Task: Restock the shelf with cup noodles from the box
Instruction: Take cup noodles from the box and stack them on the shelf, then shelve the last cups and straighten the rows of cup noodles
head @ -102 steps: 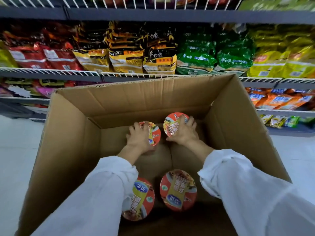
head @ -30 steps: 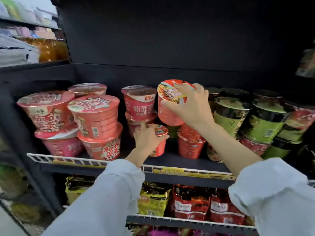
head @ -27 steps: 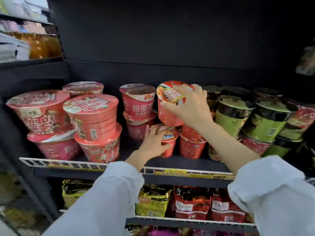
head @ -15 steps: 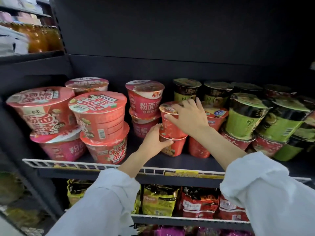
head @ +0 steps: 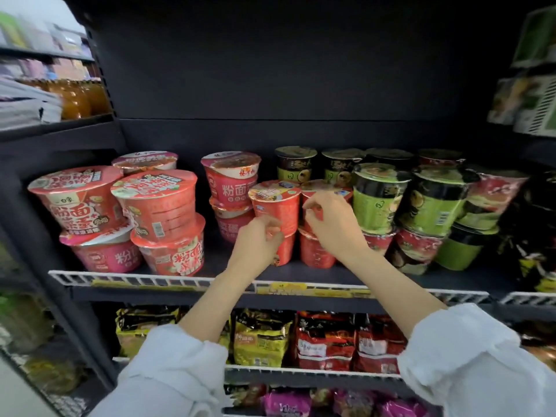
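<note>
The left hand (head: 261, 239) has its fingers loosely curled in front of the lower side of the upper red cup (head: 275, 206), at the seam where it stands on the lower red cup (head: 281, 249), though whether the fingertips pinch it or only touch it cannot be told. The right hand (head: 332, 225), fingers also curled, sits against the right red stack (head: 316, 251) just beside that cup, its hold equally unclear. Both stacks stand on the dark shelf (head: 210, 266) near its white wire front rail (head: 144, 278), with pink bowls (head: 156, 206) left of the upper red cup and green cups (head: 379, 200) to the right.
</note>
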